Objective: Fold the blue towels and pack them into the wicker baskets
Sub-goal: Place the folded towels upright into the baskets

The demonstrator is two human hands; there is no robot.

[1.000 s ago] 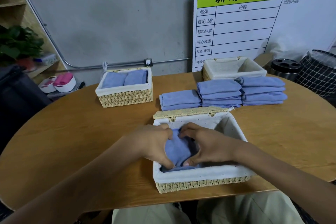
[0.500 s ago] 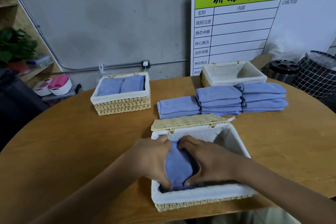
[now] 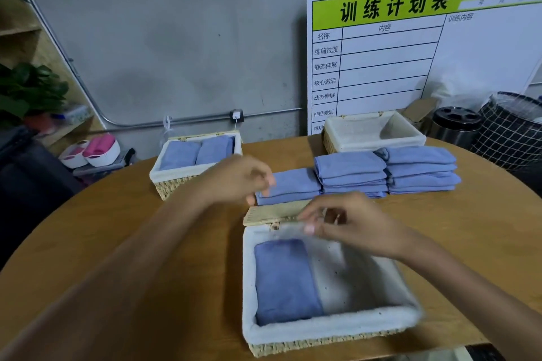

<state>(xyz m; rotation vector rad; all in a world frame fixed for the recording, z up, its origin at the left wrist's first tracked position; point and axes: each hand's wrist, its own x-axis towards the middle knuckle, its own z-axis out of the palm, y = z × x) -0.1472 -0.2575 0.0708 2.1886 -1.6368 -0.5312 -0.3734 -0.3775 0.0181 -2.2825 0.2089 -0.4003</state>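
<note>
Blue towels (image 3: 384,173) stacked on the table (image 3: 88,228) past the near basket (image 3: 331,331); one folded towel (image 3: 286,281) lying in its left half. Risk, as judged: a blind grab toppling the stacks, or a loose fold crowding the free half. Left hand (image 3: 237,177) and right hand (image 3: 349,226) above, blurred, holding nothing seen; finger pose impossible to tell.
</note>
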